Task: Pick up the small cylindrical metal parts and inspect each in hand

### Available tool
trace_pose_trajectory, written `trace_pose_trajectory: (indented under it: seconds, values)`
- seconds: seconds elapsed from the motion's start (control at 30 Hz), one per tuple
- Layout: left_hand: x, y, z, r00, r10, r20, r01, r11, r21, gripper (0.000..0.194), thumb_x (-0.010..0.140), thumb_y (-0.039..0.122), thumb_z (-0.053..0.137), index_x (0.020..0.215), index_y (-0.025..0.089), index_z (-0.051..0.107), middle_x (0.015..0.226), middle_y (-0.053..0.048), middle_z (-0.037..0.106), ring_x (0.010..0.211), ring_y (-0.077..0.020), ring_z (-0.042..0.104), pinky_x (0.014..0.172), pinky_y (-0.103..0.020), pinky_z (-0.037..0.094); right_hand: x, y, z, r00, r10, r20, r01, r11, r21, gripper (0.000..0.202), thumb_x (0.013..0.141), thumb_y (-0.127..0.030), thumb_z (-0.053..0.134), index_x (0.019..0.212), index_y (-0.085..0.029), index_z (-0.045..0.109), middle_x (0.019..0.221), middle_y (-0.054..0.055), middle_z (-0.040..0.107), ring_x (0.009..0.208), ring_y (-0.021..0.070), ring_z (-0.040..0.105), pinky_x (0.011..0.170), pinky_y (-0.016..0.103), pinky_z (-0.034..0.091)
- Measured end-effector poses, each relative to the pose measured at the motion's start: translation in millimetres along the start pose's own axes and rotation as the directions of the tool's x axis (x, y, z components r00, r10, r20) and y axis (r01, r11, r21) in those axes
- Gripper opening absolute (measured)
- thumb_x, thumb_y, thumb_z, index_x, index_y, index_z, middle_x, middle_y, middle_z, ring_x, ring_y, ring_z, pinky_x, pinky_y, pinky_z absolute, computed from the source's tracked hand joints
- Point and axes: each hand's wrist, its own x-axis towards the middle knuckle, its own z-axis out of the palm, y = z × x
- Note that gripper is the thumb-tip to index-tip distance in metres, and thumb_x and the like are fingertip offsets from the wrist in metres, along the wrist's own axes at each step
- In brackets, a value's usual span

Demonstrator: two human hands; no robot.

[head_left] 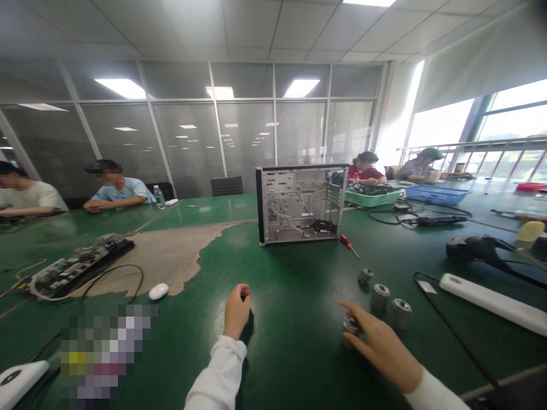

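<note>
My right hand (380,344) has its thumb and fingers around a small metal cylinder (351,323), low over the green table (294,364). Beyond that hand, more silvery cylinders stand upright: a small one (365,277), a larger one (380,297) and another (400,313). My left hand (237,312) rests near the table's middle, fingers curled in, with nothing visible in them. Farther off stands an opened computer case (301,205), its metal frame and loose cables showing. Beside the case's lower right corner lies an orange-handled screwdriver (349,246).
To the left are a bare circuit assembly (85,265), a white oval object (158,291) and a worn table patch (171,256). On the right lie a white power strip (491,302), cables, a green basket (374,198) and a blue basket (436,195). Several people sit around the table.
</note>
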Motion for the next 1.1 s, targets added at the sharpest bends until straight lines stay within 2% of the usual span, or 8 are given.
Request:
trace_pose_trajectory:
  seconds: [0.17,0.27,0.4,0.5,0.6,0.7,0.87,1.1]
  values:
    - [1,-4,-0.4,1.0,-0.005,0.002,0.005,0.999,-0.037,0.024,0.063,0.01,0.047,0.084,0.016,0.056,0.078,-0.003,0.061,0.077,-0.015,0.057,0.076,-0.028,0.04,84,-57,63,0.977,-0.206,0.051,0.194,0.963,0.187,0.05,0.067,-0.019,0.05,0.115,-0.02,0.039,0.098,0.006,0.056,0.093,0.0184,0.052,0.084,0.033,0.039]
    - [6,-8,-0.3,1.0,-0.006,0.004,0.006,0.999,0.044,0.024,0.064,0.01,0.046,0.086,0.017,0.055,0.08,-0.003,0.061,0.078,-0.0146,0.056,0.076,-0.027,0.039,116,-62,106,0.982,-0.19,-0.001,0.175,0.898,0.403,0.064,0.061,-0.014,0.053,0.121,-0.019,0.032,0.106,0.008,0.052,0.097,0.0186,0.05,0.085,0.035,0.04]
    - [16,-7,3.1,0.999,-0.049,-0.002,0.049,0.989,0.138,0.025,0.067,0.012,0.046,0.09,0.018,0.054,0.084,-0.004,0.061,0.081,-0.0149,0.055,0.076,-0.027,0.038,127,-51,143,0.992,-0.107,-0.071,0.128,0.792,0.597,0.066,0.057,-0.006,0.048,0.12,-0.02,0.034,0.115,0.009,0.045,0.101,0.0184,0.049,0.082,0.034,0.044]
    - [17,0,10.1,0.999,-0.012,0.039,0.011,0.999,0.049,0.029,0.067,0.011,0.045,0.094,0.018,0.052,0.09,-0.005,0.06,0.086,-0.0155,0.054,0.08,-0.029,0.037,129,-45,152,0.993,-0.064,-0.099,0.112,0.773,0.624,0.063,0.054,-0.003,0.044,0.115,-0.019,0.041,0.109,0.008,0.049,0.096,0.0174,0.051,0.082,0.033,0.044]
    - [11,11,18.5,0.979,0.164,0.124,-0.149,0.982,-0.119,0.044,0.065,0.009,0.047,0.108,0.018,0.045,0.103,-0.007,0.056,0.094,-0.016,0.051,0.086,-0.03,0.035,135,-44,155,0.993,0.021,-0.116,0.06,0.758,0.649,0.058,0.053,-0.003,0.044,0.109,-0.018,0.045,0.097,0.007,0.054,0.087,0.0169,0.055,0.078,0.032,0.047]
    - [4,20,25.6,0.948,0.28,0.151,-0.26,0.955,-0.139,0.057,0.065,0.015,0.054,0.118,0.02,0.036,0.114,-0.008,0.048,0.102,-0.0183,0.046,0.091,-0.033,0.031,140,-45,158,0.99,0.057,-0.132,0.046,0.745,0.665,0.053,0.053,-0.005,0.046,0.104,-0.019,0.048,0.091,0.006,0.056,0.081,0.017,0.057,0.075,0.032,0.048]
    - [2,24,32.9,0.952,0.3,0.066,-0.296,0.953,-0.054,0.043,0.069,0.015,0.05,0.111,0.022,0.041,0.109,-0.006,0.048,0.1,-0.0181,0.046,0.088,-0.033,0.034,142,-44,158,0.991,0.062,-0.118,0.038,0.714,0.699,0.049,0.052,-0.007,0.048,0.1,-0.018,0.052,0.088,0.006,0.058,0.08,0.0181,0.057,0.074,0.033,0.048]
    - [5,17,33.3,0.949,0.297,0.108,-0.288,0.953,-0.095,0.04,0.067,0.009,0.049,0.105,0.022,0.045,0.103,-0.005,0.051,0.096,-0.0179,0.048,0.085,-0.033,0.037,143,-43,153,0.992,0.085,-0.093,0.009,0.689,0.725,0.044,0.053,-0.008,0.047,0.095,-0.02,0.053,0.083,0.003,0.059,0.073,0.0158,0.058,0.072,0.031,0.047]
